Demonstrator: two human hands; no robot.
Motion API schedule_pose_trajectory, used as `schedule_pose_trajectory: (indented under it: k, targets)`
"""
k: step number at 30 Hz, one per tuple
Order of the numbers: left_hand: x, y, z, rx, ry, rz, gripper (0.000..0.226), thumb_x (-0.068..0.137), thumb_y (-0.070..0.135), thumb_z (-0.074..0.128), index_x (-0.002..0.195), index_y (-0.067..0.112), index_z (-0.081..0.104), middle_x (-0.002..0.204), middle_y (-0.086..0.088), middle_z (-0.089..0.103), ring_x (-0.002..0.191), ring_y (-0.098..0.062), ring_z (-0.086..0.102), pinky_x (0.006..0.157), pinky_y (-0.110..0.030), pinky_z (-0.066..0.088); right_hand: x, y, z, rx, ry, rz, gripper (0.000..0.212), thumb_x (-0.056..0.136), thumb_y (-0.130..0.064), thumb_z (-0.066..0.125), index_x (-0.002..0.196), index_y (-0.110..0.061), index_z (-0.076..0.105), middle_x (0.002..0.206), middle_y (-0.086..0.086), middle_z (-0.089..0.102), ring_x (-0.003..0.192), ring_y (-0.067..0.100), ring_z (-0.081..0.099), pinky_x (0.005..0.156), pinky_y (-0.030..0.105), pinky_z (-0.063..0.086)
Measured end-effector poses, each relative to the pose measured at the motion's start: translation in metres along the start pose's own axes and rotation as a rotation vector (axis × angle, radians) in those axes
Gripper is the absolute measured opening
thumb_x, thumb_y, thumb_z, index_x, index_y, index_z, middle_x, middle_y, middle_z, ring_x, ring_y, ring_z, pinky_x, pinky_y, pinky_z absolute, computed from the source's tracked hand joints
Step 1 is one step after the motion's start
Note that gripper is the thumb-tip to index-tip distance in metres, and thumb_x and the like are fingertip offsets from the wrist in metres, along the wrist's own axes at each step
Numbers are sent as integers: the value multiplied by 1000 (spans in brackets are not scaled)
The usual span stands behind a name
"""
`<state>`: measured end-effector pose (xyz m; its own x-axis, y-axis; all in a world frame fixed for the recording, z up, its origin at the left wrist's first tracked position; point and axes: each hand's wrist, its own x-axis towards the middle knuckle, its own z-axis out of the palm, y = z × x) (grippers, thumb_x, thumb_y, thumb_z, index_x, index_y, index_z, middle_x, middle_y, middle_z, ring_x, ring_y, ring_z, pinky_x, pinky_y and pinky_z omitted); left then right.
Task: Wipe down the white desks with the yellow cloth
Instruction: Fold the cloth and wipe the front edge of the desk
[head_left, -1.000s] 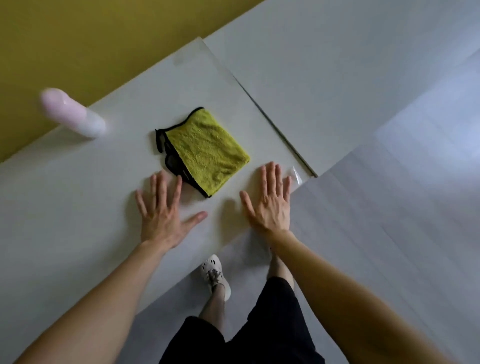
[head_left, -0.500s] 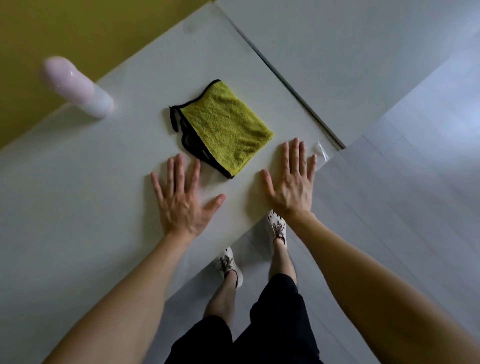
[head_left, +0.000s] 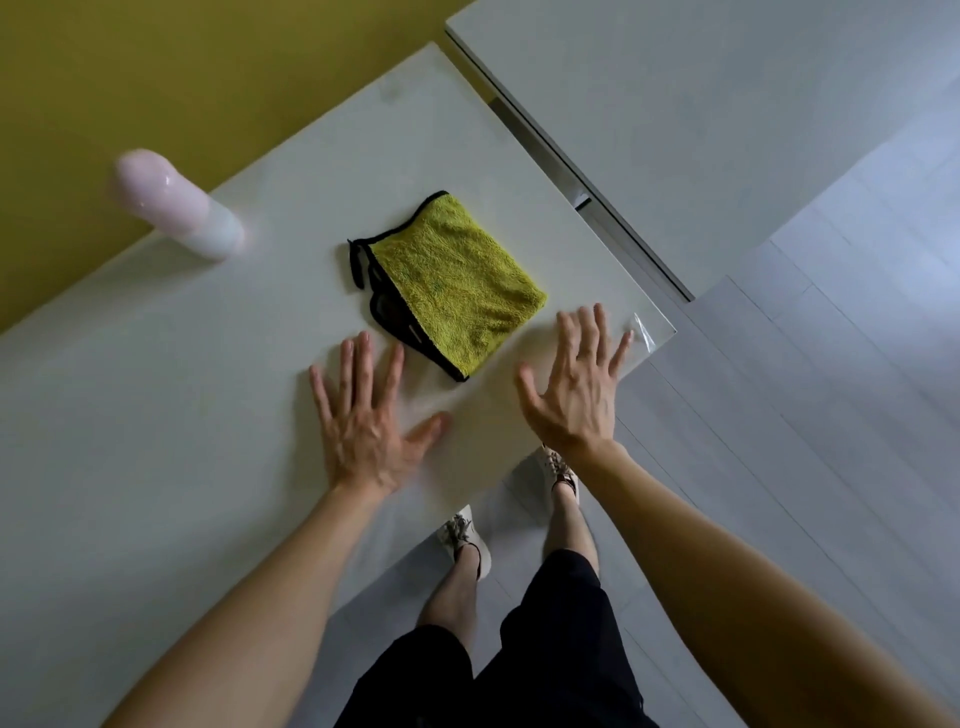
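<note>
hand (head_left: 574, 395) beside folded yellow cloth (head_left: 457, 283)

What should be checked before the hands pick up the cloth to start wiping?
1. Cloth within reach, lying folded just ahead of both hands: ok.
2. Left hand empty, fingers spread: ok.
3. Right hand empty, fingers spread: ok.
4. Cloth already gripped: not ok, neither hand touches it.
5. Desk free of obstacles: not ok, a bottle stands near the far edge.
6. Cloth damp or dry: cannot tell.
</note>
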<state>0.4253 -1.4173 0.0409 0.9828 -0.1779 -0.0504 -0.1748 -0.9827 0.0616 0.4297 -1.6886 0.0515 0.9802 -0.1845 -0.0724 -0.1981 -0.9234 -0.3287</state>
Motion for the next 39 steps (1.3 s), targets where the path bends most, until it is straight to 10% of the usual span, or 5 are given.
schedule_pose_trajectory:
  k: [10,14,23,31,39]
  targets:
    - [44,-3,-11,-100,253,-169,57,109,40,47,159,12,46,133,-15,67,120,-38,60,116,-58,39,95,-83,31,-134,-91,-536,91,96,-79,47,172,-35,25,182,9,9,169,33,1,134,61,5]
    - [110,20,-22,-227,319,-386,53,104,38,53,150,11,53,126,-17,64,119,-43,57,110,-56,42,80,-43,12,-77,-27,-335,89,101,-71,48,174,-32,17,183,9,0,169,29,-8,136,56,2]
    - [209,25,-5,-91,188,-6,65,113,54,32,172,26,32,181,-10,24,168,-29,18,134,-58,15,102,-17,3,-54,-22,-70,94,101,-59,44,174,-13,7,183,8,-4,169,24,-10,138,48,1]
    - [205,23,-6,-147,279,3,59,110,39,48,164,16,49,174,-15,37,164,-33,31,129,-62,27,296,-107,4,-18,25,-63,86,100,-53,47,165,1,28,155,21,49,141,41,47,120,51,36]
    - [206,29,-12,-178,237,-16,64,103,36,54,163,14,50,177,-14,32,165,-34,29,128,-64,27,242,-53,-11,-52,6,-139,78,109,-51,43,166,0,28,150,20,51,134,41,50,115,50,41]
